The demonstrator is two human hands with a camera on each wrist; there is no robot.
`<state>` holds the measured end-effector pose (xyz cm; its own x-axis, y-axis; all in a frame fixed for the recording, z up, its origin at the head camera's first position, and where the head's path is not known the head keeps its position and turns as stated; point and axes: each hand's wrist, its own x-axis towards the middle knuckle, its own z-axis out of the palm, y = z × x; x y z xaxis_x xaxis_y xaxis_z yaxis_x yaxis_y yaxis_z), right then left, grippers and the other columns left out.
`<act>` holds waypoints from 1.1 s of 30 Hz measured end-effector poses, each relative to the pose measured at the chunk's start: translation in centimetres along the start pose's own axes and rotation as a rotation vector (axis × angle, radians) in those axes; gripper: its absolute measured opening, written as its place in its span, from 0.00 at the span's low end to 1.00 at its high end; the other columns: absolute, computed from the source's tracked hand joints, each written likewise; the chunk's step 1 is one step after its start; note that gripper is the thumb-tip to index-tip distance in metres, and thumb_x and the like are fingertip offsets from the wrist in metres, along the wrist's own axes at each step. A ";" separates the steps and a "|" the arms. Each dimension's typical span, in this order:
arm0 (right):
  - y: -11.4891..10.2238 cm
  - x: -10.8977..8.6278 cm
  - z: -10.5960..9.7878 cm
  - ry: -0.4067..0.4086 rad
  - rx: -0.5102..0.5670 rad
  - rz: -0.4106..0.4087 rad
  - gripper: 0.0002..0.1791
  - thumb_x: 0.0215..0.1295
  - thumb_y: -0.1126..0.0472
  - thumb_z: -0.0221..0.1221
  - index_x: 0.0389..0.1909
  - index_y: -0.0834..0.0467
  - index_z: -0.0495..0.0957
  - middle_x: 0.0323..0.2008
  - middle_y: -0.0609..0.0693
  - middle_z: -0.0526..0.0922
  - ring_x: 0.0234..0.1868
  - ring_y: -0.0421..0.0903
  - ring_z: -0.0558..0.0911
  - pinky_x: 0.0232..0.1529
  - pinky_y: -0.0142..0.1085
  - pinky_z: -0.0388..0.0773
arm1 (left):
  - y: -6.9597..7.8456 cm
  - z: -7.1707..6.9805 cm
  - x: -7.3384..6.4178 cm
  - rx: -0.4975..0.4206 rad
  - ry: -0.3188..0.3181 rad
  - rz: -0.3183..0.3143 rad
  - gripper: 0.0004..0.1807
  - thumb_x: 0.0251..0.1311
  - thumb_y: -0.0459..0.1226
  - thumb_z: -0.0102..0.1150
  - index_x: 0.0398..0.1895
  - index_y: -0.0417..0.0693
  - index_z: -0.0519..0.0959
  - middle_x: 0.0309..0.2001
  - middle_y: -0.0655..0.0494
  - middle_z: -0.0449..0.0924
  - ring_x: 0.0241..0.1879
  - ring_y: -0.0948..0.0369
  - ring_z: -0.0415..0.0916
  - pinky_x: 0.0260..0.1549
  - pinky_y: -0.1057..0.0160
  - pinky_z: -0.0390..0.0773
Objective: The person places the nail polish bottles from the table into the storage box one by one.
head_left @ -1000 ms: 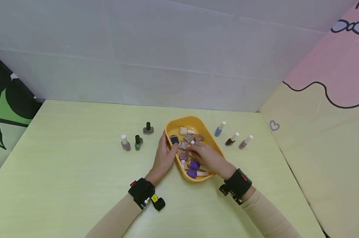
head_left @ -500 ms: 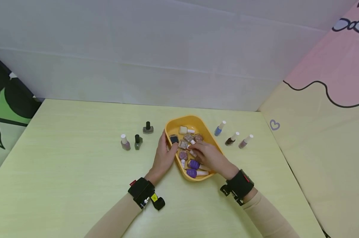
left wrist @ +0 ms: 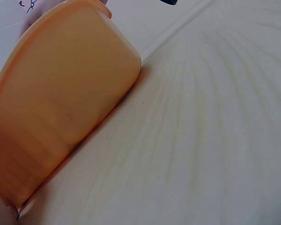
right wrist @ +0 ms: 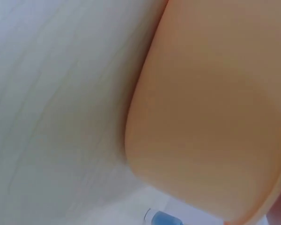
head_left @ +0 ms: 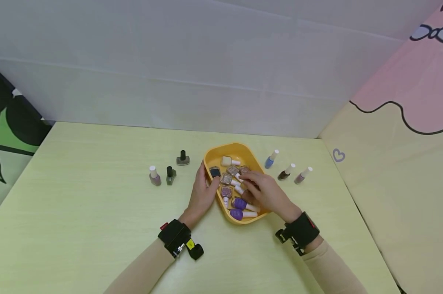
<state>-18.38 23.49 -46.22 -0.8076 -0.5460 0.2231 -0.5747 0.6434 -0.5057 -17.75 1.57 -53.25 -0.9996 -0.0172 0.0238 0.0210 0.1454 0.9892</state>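
Note:
My left hand (head_left: 203,192) grips the left side of a yellow plastic tray (head_left: 236,150), thumb over the rim and fingers outside. Several nail polish bottles lie inside, among them a cream one (head_left: 226,161), a dark one (head_left: 214,172) and a purple one (head_left: 237,214). My right hand (head_left: 267,192) reaches in over the right rim. Its fingertips are at the white cap of a glitter nail polish bottle (head_left: 232,170); whether they pinch it I cannot tell. Both wrist views mostly show the tray's outer wall (left wrist: 70,84).
Left of the tray stand a lilac bottle (head_left: 155,176) and two dark-capped bottles, one grey-green (head_left: 171,177), one grey (head_left: 183,160). To its right are a blue bottle (head_left: 269,162), a dark one (head_left: 284,174) and a pale mauve one (head_left: 300,178). A white wall (head_left: 192,110) borders the table behind.
My right hand has moved slightly right and up, from the cap of a middle glitter bottle to the cap of the one above it. My left hand and the tray stay still.

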 end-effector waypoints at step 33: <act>5.4 -2.6 -1.4 0.588 -0.079 0.212 0.29 0.67 0.74 0.63 0.67 0.74 0.67 0.67 0.72 0.64 0.69 0.69 0.61 0.67 0.61 0.64 | -0.2 0.2 0.0 -0.002 -0.004 0.010 0.44 0.73 0.43 0.52 0.85 0.48 0.41 0.83 0.46 0.46 0.81 0.53 0.49 0.79 0.54 0.50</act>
<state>-19.59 29.17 -48.41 -0.8299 -0.0301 0.5571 -0.3839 0.7553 -0.5311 -17.76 1.75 -53.50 -0.9994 -0.0119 0.0327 0.0306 0.1432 0.9892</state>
